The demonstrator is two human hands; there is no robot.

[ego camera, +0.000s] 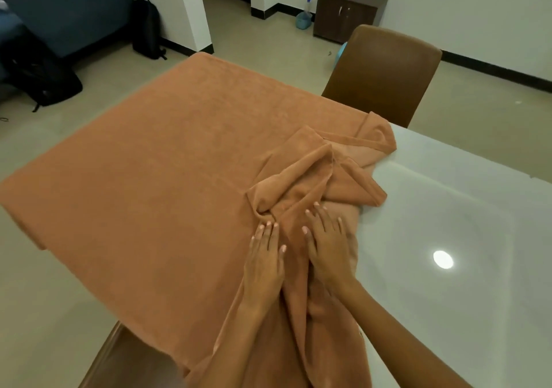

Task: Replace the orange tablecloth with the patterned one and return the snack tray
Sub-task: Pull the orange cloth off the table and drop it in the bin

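The orange tablecloth [155, 160] covers the left part of a glossy white table [448, 208]. Its right side is bunched into loose folds [322, 172] near the table's middle. My left hand [264, 262] lies flat on the cloth with straight fingers, just below the folds. My right hand [327, 244] rests flat beside it, fingers spread, touching the lower part of the bunched cloth. Neither hand holds anything. No patterned cloth and no snack tray are in view.
A brown chair [385, 71] stands at the table's far side, and another chair's edge [119, 357] shows at the near left. A dark cabinet [346, 11] and spray bottle [304, 14] stand by the far wall. Black bags [148, 26] sit on the floor at left.
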